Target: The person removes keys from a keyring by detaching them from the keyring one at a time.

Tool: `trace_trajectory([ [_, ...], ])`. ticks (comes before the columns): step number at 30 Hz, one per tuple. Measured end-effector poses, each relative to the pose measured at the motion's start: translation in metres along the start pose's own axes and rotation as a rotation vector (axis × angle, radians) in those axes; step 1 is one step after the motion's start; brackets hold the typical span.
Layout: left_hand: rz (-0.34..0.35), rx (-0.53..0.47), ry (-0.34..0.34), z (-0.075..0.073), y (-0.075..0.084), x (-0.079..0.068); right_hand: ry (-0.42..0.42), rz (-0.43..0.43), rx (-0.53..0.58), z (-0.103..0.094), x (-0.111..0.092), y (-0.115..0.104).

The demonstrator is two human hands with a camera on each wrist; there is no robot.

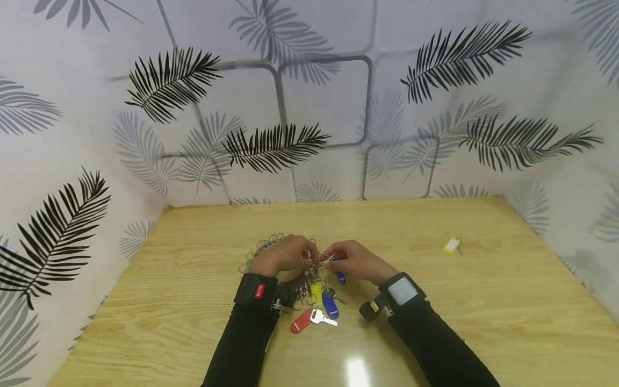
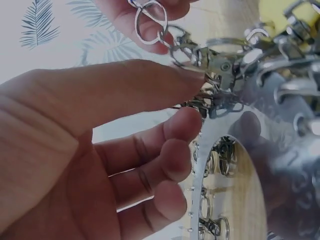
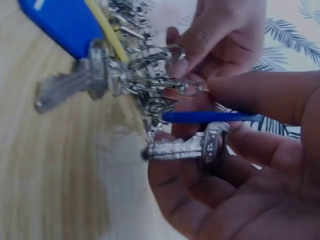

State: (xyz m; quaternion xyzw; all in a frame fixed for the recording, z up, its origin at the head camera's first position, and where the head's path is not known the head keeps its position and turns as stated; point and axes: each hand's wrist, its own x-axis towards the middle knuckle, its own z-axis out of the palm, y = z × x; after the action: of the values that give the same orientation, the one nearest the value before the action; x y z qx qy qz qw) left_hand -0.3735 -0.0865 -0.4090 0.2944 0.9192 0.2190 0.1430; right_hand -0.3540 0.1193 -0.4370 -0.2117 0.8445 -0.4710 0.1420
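Note:
My left hand [image 1: 289,253] pinches a small metal clip [image 2: 217,65] between thumb and index finger, the other fingers curled loosely below. The clip belongs to a dense bunch of metal clips and split rings [image 3: 150,75]. In the left wrist view, a shiny metal plate [image 2: 285,150] with an oval opening lies beside the fingers. My right hand [image 1: 360,260] pinches a small split ring [image 3: 196,86] against the bunch. A blue key tag [image 3: 210,117], seen edge-on, and a key [image 3: 180,149] hang at the right fingers.
Nearer me, a yellow tag [image 1: 316,295], another blue tag [image 1: 330,306], a red tag [image 1: 302,321] and a silver key [image 1: 323,318] lie below the bunch. A yellow-framed tag [image 1: 452,245] lies apart at right on the wooden table [image 1: 193,322]. Leaf-patterned walls stand behind.

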Motion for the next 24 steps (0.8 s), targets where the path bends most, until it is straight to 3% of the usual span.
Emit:
trace_trajectory([
  [4, -0.002, -0.029, 0.018, 0.000, 0.001, 0.000, 0.016, 0.005, 0.041, -0.002, -0.001, -0.002],
  [10, 0.034, -0.046, 0.075, 0.003, 0.008, 0.007, 0.105, -0.005, 0.089, -0.004, -0.001, -0.006],
  [14, 0.062, -0.026, 0.125, 0.007, 0.010, 0.011, 0.124, -0.022, 0.081, -0.004, 0.000, -0.004],
  [20, 0.068, -0.047, 0.140, 0.010, 0.006, 0.011, 0.113, -0.079, 0.072, -0.003, 0.001, 0.001],
  [24, 0.074, -0.064, 0.150, 0.009, 0.006, 0.011, 0.194, -0.104, 0.014, -0.003, 0.003, 0.002],
])
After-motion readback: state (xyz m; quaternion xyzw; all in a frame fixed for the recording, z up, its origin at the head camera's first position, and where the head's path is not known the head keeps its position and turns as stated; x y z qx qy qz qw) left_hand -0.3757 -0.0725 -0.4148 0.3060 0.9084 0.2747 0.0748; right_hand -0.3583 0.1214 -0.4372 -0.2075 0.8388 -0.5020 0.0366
